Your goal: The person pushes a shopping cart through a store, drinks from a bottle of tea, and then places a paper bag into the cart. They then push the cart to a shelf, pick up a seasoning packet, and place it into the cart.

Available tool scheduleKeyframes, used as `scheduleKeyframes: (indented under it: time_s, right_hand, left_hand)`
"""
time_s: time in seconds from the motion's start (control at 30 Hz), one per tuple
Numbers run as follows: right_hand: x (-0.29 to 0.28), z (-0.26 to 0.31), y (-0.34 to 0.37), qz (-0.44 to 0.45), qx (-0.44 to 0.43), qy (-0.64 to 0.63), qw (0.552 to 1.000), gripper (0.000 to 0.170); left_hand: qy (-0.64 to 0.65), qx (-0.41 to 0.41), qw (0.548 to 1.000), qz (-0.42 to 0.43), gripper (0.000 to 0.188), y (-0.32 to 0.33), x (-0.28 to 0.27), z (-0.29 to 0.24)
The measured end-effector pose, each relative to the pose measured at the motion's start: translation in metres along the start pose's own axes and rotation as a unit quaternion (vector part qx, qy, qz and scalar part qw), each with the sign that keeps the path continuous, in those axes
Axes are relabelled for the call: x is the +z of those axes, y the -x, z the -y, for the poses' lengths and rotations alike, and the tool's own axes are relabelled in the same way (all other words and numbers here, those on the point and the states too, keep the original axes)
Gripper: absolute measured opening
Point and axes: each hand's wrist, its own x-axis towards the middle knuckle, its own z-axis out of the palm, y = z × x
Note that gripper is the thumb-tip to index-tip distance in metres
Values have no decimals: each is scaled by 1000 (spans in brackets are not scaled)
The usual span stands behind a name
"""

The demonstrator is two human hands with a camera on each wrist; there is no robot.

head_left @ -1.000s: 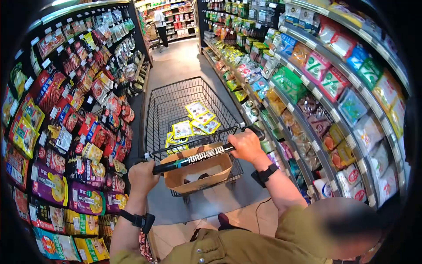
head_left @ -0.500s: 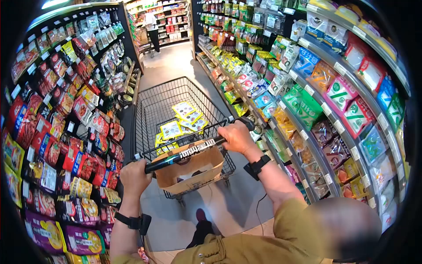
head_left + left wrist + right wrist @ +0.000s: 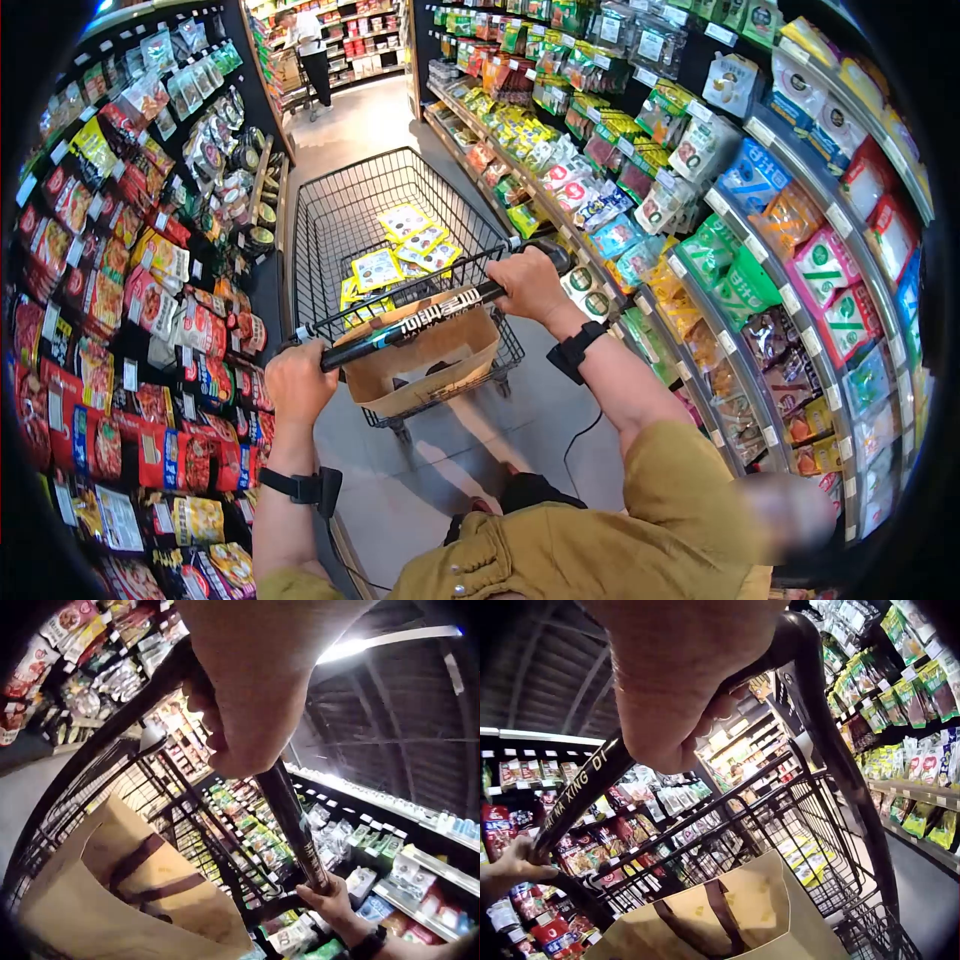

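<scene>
Both hands grip the black handle of a wire shopping cart in the head view. My left hand wraps the handle's left end, and my right hand holds it near the right end. In the left wrist view the fingers of the left hand curl round the bar. A brown paper bag with dark handles sits just below the handle, on the near side of the cart. Several yellow-and-white packets lie inside the basket.
Shelves of hanging snack packets line the left side. Stepped shelves with bagged goods run close along the right. Ahead, the aisle floor leads to another person beside a cart at the far end.
Cart and hands have advanced along the aisle, so the side shelves slide back past them. The view shifts rightward, and both hands keep their hold on the handle.
</scene>
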Motion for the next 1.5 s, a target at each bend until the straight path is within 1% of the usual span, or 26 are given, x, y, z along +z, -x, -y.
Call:
scheduleKeyframes:
  time_s: [0.07, 0.13, 0.17, 0.2, 0.33, 0.4, 0.47, 0.5, 0.57, 0.67, 0.7, 0.8, 0.87, 0.93, 1.0, 1.07, 1.1, 1.17, 1.2, 1.23, 1.27, 1.3, 1.33, 1.4, 1.47, 1.5]
  right_hand:
    - [19, -16, -24, 0, 1, 0, 1000, 22]
    - [39, -34, -47, 0, 1, 1, 1000, 22]
    - [50, -44, -59, 3, 2, -10, 1000, 22]
    - [61, -55, -71, 4, 4, -23, 1000, 22]
    - [103, -96, -121, 5, -3, -2, 1000, 27]
    - [121, -115, -148, 10, -9, -5, 1000, 32]
    - [144, -133, -173, 3, -16, -24, 1000, 33]
    - [156, -140, -187, 6, -15, -21, 1000, 33]
    - [178, -154, -212, -17, -12, -29, 999, 33]
    - [202, -171, -247, 6, -14, -29, 999, 33]
    - [213, -176, -259, 22, -7, -29, 999, 32]
    - [241, -188, -292, 7, -6, -30, 1000, 31]
    - [258, -195, -313, 2, 5, -18, 1000, 29]
    - [275, -203, -334, 25, 21, 3, 999, 28]
    - [290, -214, -359, 6, 13, 11, 1000, 28]
    - [300, -225, -376, 15, 4, 5, 1000, 28]
    - [306, -231, -385, 17, 14, 3, 1000, 30]
    - [319, -245, -402, 26, 24, 14, 999, 31]
    - [326, -253, -412, 34, 26, 20, 999, 32]
    - [330, -260, -421, 17, 19, -7, 1000, 31]
    - [335, -268, -429, -20, -5, -13, 1000, 28]
    - [341, -274, -436, -8, 3, -10, 1000, 26]
    - [348, -282, -446, 2, 9, -1, 1000, 24]
    - [364, -299, -464, -3, 5, -5, 1000, 24]
    - [378, -318, -478, -6, 6, -7, 1000, 23]
    - [385, -328, -486, -9, 5, -3, 1000, 22]
  left_hand:
    - [9, -5, 1000, -7, 15, -24, 15, 12]
    - [-4, -7, 1000, 5, 17, -50, 32, 26]
    - [-1, -13, 999, 29, 21, -62, 42, 36]
    - [-3, -11, 1000, 28, 21, -74, 52, 41]
    - [-30, -23, 998, 47, 21, -125, 90, 70]
    - [-37, -28, 998, 48, 21, -152, 107, 83]
    - [-32, -32, 998, 51, 21, -179, 127, 97]
    - [-24, -34, 998, 46, 21, -191, 133, 105]
    - [-19, -37, 998, 42, 20, -214, 148, 121]
    - [-11, -39, 999, 17, 19, -249, 171, 143]
    - [-32, -45, 998, 36, 18, -259, 179, 153]
    - [-31, -34, 998, 38, 18, -289, 201, 186]
    - [-33, -19, 999, 22, 18, -309, 221, 209]
    - [-30, -26, 999, 19, 17, -330, 235, 228]
    - [-22, -16, 999, 26, 17, -352, 245, 246]
    - [-8, -13, 999, 43, 17, -374, 260, 261]
    - [-5, -8, 999, 45, 17, -384, 265, 267]
    - [7, -3, 997, 79, 20, -408, 274, 276]
    - [6, 0, 997, 79, 20, -422, 280, 280]
    - [38, 24, 996, 81, 23, -433, 285, 285]
    - [65, 41, 993, 85, 26, -441, 288, 292]
    - [96, 73, 988, 92, 33, -452, 291, 301]
    - [122, 45, 979, 157, 41, -463, 288, 308]
    - [167, 119, 965, 164, 51, -493, 288, 324]
    - [122, 141, 963, 193, 59, -517, 291, 343]
    - [95, 135, 967, 196, 60, -524, 302, 362]
